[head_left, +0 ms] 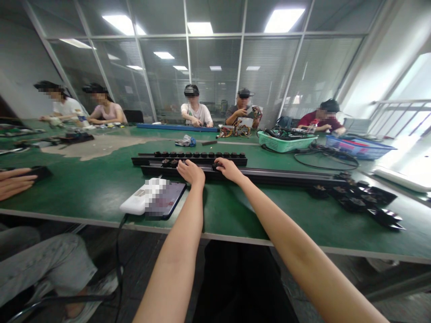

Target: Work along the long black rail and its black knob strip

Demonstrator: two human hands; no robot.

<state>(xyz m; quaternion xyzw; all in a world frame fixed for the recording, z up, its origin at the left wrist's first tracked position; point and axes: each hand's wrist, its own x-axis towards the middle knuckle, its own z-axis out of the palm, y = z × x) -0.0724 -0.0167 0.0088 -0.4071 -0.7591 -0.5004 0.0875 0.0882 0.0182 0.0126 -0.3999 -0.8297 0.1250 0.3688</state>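
Observation:
A long black rail (269,175) lies across the green table in front of me, with small black knob-like pieces (166,163) seated toward its left end. My left hand (191,173) is closed over the rail beside these pieces; its fingertips are partly hidden. Farther right, my right hand (229,169) is closed on a small black piece (216,166) at the rail. Behind lies a shorter black rail (138,160) carrying a row of several similar pieces. Loose black parts (353,199) are heaped by the long rail's right end.
A phone (170,202) and a white device (134,202) with a cable lie left of my forearm. A neighbour's hand (15,181) rests at the left edge. Beyond are a crumpled cloth (186,141), a green basket (286,142), a blue basket (363,150) and several people.

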